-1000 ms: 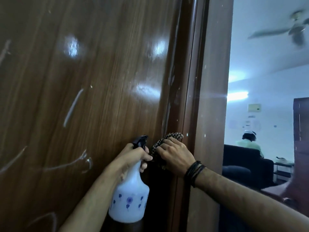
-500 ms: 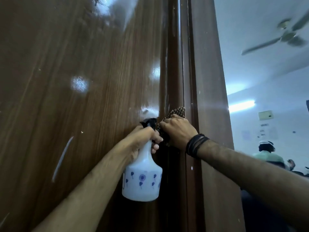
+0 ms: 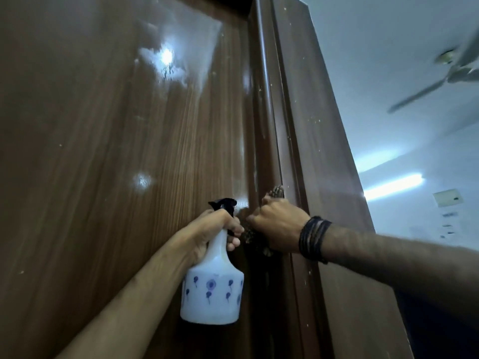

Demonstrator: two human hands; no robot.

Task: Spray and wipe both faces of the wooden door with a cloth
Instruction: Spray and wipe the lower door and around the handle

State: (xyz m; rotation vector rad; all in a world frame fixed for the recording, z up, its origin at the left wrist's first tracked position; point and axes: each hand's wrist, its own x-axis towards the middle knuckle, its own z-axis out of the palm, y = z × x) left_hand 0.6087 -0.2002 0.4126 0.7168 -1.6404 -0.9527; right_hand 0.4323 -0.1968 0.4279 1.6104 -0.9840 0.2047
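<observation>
At lower centre, the left hand (image 3: 212,229) grips the white flower-printed plastic spray bottle (image 3: 212,294) aimed at the glossy brown wooden door (image 3: 103,151), probably to wet it, while the right hand (image 3: 278,226) clutches the dark checked cloth (image 3: 276,190) against the door's edge, ready to wipe.

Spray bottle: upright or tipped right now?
Upright. The spray bottle hangs base-down with its black nozzle on top, the left hand gripping its neck beside the door.

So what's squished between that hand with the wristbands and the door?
A dark checked cloth. The right hand grips it against the wooden door by its edge, as the head view shows.
</observation>
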